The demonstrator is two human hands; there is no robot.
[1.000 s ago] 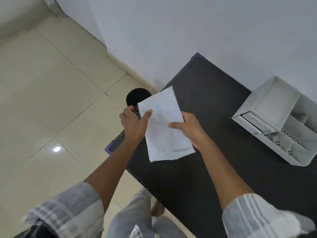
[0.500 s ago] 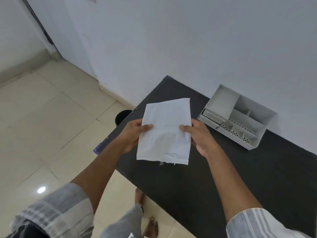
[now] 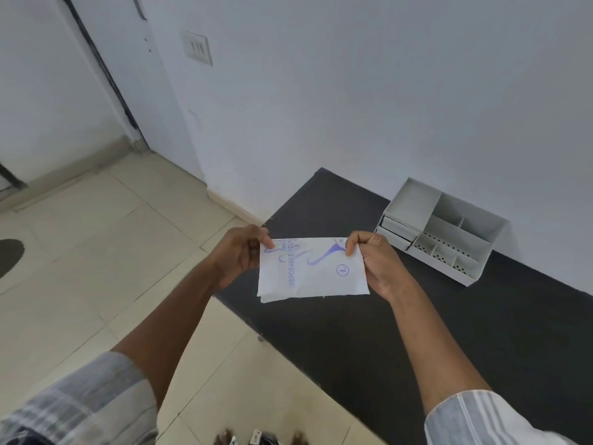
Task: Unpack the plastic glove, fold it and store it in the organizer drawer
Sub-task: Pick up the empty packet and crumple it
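I hold a white paper glove packet (image 3: 316,273) with blue print and a circled "L" in the air over the left end of the black table (image 3: 417,332). My left hand (image 3: 239,253) pinches its upper left corner. My right hand (image 3: 373,261) pinches its upper right corner. The packet lies wide, printed side facing me. A white desk organizer (image 3: 446,234) with two small shut drawers on its left and open compartments stands at the back of the table by the wall, to the right of my right hand.
A white wall (image 3: 353,107) runs behind the table. Beige tiled floor (image 3: 96,268) lies to the left and below the table edge. A wall switch (image 3: 197,48) is mounted high up. My feet show at the bottom edge.
The packet has been turned from upright to wide and flipped, so the printed side now faces me. Both hands shifted to its top corners. The view has tilted up.
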